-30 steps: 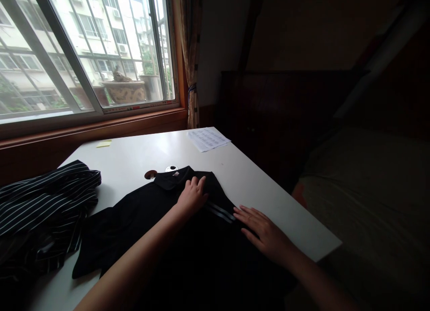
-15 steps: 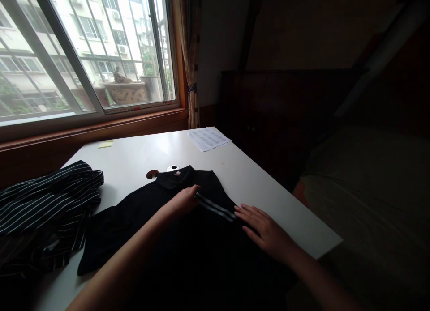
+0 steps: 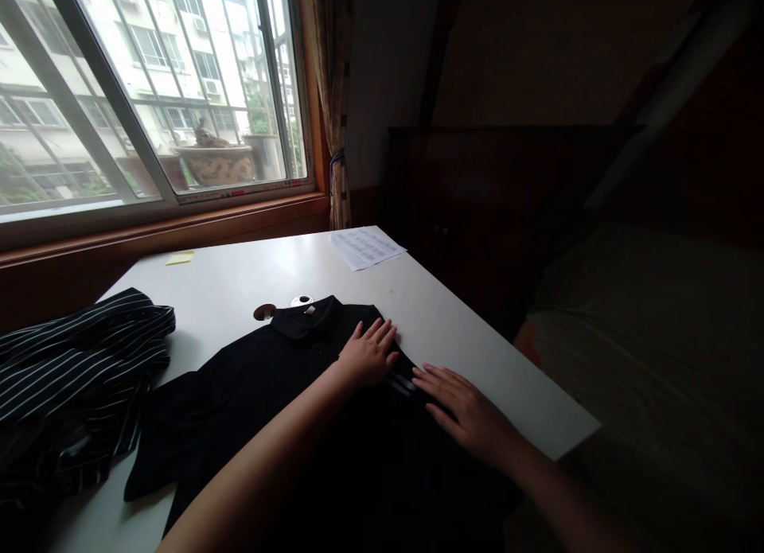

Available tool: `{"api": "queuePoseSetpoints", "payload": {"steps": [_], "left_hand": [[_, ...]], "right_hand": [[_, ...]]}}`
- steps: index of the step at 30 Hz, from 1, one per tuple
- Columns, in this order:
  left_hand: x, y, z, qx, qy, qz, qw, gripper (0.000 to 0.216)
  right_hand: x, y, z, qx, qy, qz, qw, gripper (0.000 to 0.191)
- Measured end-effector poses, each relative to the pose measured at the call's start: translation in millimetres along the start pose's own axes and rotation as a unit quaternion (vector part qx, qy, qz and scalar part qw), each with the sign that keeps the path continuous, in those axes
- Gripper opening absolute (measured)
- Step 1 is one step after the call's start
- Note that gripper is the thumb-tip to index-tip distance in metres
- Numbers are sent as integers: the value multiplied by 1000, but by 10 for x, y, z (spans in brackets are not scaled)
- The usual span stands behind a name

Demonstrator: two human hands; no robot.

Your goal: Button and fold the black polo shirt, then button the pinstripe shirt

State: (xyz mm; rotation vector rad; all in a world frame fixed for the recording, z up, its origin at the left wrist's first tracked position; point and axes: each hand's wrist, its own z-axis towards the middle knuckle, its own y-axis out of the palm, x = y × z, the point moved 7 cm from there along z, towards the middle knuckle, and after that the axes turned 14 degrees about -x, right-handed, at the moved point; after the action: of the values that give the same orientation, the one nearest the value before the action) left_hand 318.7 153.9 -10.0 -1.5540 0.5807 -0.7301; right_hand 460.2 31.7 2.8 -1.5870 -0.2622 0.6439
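Observation:
A black collared shirt point(image 3: 239, 386) lies spread on the white table point(image 3: 465, 338), its collar toward the window and a small pale label showing inside the neck. My left hand point(image 3: 368, 352) rests flat on the shirt's right shoulder area, fingers stretched and slightly apart. Part of two light stripes on the shirt shows between my hands; the left one covers the rest. My right hand point(image 3: 469, 410) lies at the shirt's right edge, fingers extended, fingertips touching the cloth. Neither hand grips anything. The lower part of the shirt is lost in shadow.
Left of the shirt is a heaped black garment with white stripes point(image 3: 83, 354). Printed sheets point(image 3: 367, 248) lie at the table's far corner, a yellow note point(image 3: 180, 258) at the back left. Two round holes sit behind the collar. A window point(image 3: 227, 83) with a curtain point(image 3: 338, 139) is beyond.
My left hand has let go of the pinched cloth near the stripes and moved right, opening flat over them. My right hand stays almost in place. The view has shifted slightly.

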Motion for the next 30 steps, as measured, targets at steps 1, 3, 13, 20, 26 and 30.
{"api": "queuePoseSetpoints", "payload": {"steps": [1, 3, 13, 20, 26, 30], "left_hand": [[-53, 18, 52, -3, -13, -1, 1000, 59], [-165, 27, 135, -8, -29, -1, 1000, 61], [-537, 33, 322, -5, -91, -6, 996, 59], [-613, 47, 359, 7, -108, -2, 994, 59], [-575, -71, 291, 34, -96, 9, 995, 60], [-388, -219, 171, 64, -56, 23, 996, 57]], "right_hand": [[-2, -1, -4, -1, 0, -1, 1000, 50], [-5, -5, -14, 1, 3, -3, 1000, 50], [7, -25, -51, 45, -14, -3, 999, 49], [-24, -99, -107, 88, -18, 24, 996, 30], [-43, -148, -116, 107, -24, 38, 993, 26], [-51, -166, -110, 111, -24, 48, 992, 25]]}}
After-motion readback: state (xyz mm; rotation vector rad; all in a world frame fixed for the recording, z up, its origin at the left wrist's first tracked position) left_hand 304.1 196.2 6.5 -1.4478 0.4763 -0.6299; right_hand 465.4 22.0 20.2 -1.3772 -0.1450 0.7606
